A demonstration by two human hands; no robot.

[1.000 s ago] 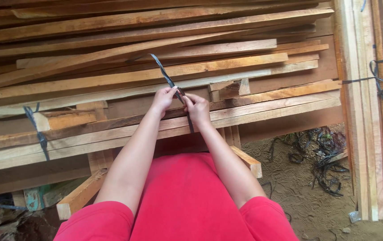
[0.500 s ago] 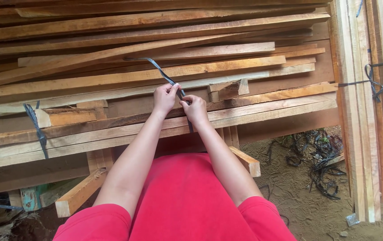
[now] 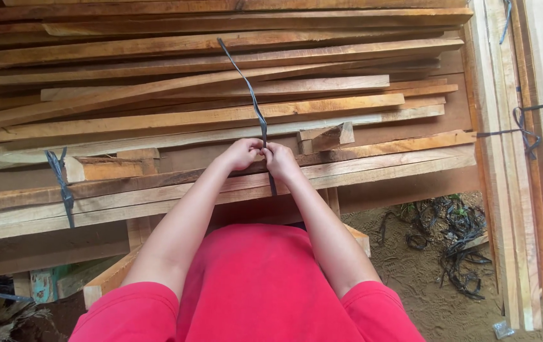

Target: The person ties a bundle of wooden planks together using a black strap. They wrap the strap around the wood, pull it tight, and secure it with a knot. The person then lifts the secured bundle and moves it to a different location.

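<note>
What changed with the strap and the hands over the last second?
The free end of the dark strap now stretches longer and straighter across the wooden slats, away from the person. The left hand and right hand stay together, gripping it. Slats unmoved.

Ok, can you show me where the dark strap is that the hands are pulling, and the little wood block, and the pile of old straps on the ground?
dark strap (image 3: 246,85), head view, middle of its raised length.
wood block (image 3: 326,137), head view, top face.
pile of old straps (image 3: 450,237), head view, centre of the tangle.

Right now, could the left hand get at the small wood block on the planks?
Probably yes. The block lies uncovered just beyond the right hand, but the left hand grips the strap and would cross over the right.
</note>
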